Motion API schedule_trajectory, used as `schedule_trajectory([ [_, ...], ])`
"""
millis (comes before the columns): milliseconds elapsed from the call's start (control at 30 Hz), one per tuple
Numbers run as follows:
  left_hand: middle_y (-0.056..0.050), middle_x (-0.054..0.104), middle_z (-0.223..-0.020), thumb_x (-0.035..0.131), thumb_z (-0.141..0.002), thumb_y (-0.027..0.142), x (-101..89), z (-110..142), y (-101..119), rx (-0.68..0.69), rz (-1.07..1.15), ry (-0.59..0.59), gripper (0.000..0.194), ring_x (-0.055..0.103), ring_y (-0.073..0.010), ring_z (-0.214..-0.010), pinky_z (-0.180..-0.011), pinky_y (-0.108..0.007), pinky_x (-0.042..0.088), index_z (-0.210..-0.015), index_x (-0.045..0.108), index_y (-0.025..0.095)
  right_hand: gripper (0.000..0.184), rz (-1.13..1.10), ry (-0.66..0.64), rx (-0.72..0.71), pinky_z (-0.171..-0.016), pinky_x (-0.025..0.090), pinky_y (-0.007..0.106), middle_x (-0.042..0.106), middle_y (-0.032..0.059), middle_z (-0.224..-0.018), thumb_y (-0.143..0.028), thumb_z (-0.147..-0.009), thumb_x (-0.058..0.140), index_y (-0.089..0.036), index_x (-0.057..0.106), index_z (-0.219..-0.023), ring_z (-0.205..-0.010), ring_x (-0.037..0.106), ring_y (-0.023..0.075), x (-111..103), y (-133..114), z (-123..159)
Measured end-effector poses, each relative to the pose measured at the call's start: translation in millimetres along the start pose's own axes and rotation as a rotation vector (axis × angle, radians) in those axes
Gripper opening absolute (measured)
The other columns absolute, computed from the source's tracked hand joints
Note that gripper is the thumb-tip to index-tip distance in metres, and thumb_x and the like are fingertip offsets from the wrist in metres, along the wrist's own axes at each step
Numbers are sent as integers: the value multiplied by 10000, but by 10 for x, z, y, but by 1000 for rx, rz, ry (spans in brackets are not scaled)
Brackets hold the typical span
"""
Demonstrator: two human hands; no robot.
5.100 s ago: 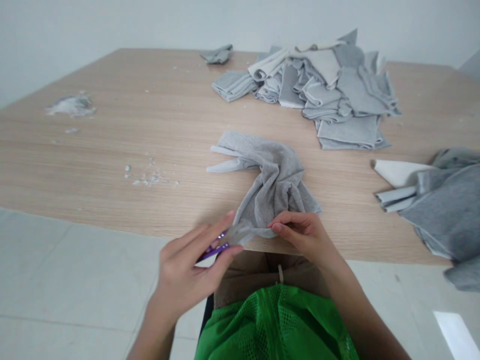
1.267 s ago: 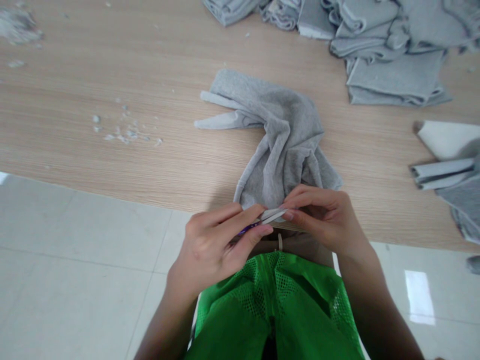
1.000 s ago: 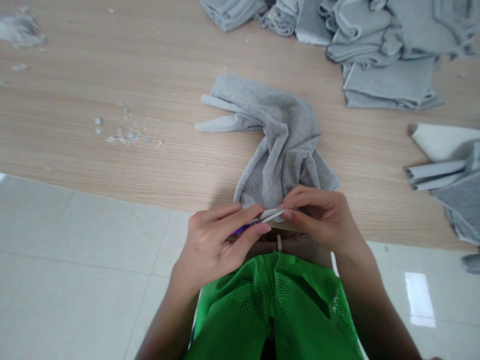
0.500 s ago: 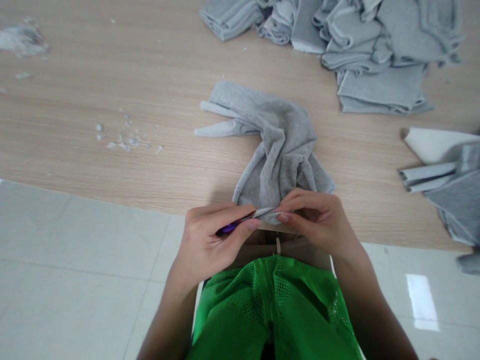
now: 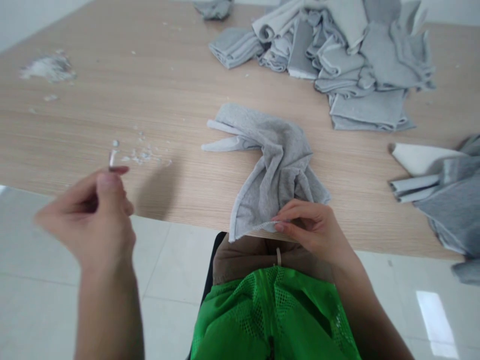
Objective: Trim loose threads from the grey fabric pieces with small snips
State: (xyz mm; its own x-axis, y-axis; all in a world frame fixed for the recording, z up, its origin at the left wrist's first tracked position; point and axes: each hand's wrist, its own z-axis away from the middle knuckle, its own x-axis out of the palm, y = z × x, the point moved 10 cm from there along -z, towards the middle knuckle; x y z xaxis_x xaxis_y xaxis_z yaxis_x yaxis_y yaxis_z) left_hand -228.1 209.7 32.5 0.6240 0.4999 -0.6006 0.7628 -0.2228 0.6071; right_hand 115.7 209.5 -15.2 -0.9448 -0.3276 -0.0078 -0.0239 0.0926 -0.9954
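A crumpled grey fabric piece with pale edges lies at the front of the table, its lower edge reaching the table's edge. My right hand pinches that lower edge between thumb and fingers. Off to the left, apart from the fabric, my left hand is closed and raised over the table's front edge. From its fingertips sticks up the metal tip of a small tool; the hand hides the rest, and its exact kind is unclear. Small pale scraps lie on the table beyond this hand.
A heap of folded grey fabric pieces covers the back right of the table. More grey fabric lies at the right edge, near a cream-coloured piece. A pile of white lint sits at the far left.
My left hand has left the fabric edge and swung left with the small tool, which showed purple before. The right hand keeps its pinch. The view has tilted up slightly.
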Motion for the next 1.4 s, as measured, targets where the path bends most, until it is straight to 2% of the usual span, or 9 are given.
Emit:
schedule_trajectory([
  [100, 69, 721, -969, 602, -935, 419, -148, -182, -33, -80, -340, -30, 371, 675, -244, -999, -714, -394, 431, -1213, 688, 189, 107, 22, 4, 4, -686, 508, 258, 752, 11, -855, -198, -817, 791, -281, 806, -884, -798, 670, 137, 1, -1, 2],
  [167, 31, 746, -1036, 633, -921, 399, -126, -176, 228, -31, -355, -39, 390, 690, -249, -1025, -806, -408, 478, -1247, 686, 191, 103, 23, 6, 11, -679, 509, 266, 751, 15, -854, -204, -815, 792, -281, 806, -883, -797, 671, 144, 1, 6, 4],
  [233, 31, 779, -1011, 736, -850, 353, -62, -66, 692, 128, -151, 4, 303, 729, -175, -846, -730, -319, 541, -1128, 752, 233, 99, 15, 5, 13, -677, 511, 273, 751, 17, -855, -208, -816, 792, -282, 805, -880, -797, 672, 150, 4, 7, 5],
  [333, 7, 778, -944, 740, -853, 270, 443, 222, 1305, 279, 146, -321, 275, 705, -124, -725, -623, -244, 550, -1127, 742, 244, 94, 4, 6, 7, -693, 516, 282, 755, 20, -865, -211, -823, 786, -282, 805, -882, -805, 675, 153, 3, -1, 7],
  [400, 9, 742, -827, 743, -858, 257, 673, 365, 1537, 286, 221, -429, 286, 642, -87, -606, -535, -204, 507, -1143, 733, 226, 89, 0, 9, 1, -699, 519, 287, 757, 23, -863, -219, -826, 783, -279, 805, -888, -804, 675, 155, 2, -9, 6],
  [467, 14, 706, -767, 742, -868, 270, 819, 441, 1647, 285, 229, -468, 311, 618, -80, -580, -526, -193, 497, -1172, 722, 209, 83, -3, 6, -6, -695, 521, 285, 755, 24, -854, -226, -829, 780, -275, 806, -890, -795, 672, 152, 7, -17, 4],
  [700, -11, 736, -907, 736, -874, 266, 967, 513, 1636, 288, 206, -490, 325, 673, -97, -690, -619, -200, 547, -1190, 702, 196, 100, -37, 22, -5, -689, 524, 264, 754, 23, -847, -204, -820, 784, -266, 809, -894, -784, 671, 140, 1, -13, 12],
  [900, -2, 714, -819, 730, -882, 251, 1028, 516, 1635, 276, 217, -524, 280, 641, -89, -630, -562, -198, 513, -1153, 713, 182, 124, -38, 35, 6, -684, 523, 253, 755, 14, -829, -154, -806, 784, -260, 806, -865, -777, 675, 135, -2, -23, 15],
  [1400, -18, 738, -854, 733, -875, 235, 994, 528, 1695, 364, 161, -516, 264, 682, -123, -672, -567, -221, 520, -1132, 695, 188, 71, 5, 48, 55, -670, 526, 276, 752, 24, -802, -178, -799, 787, -237, 798, -838, -758, 677, 155, -17, -10, 19],
])
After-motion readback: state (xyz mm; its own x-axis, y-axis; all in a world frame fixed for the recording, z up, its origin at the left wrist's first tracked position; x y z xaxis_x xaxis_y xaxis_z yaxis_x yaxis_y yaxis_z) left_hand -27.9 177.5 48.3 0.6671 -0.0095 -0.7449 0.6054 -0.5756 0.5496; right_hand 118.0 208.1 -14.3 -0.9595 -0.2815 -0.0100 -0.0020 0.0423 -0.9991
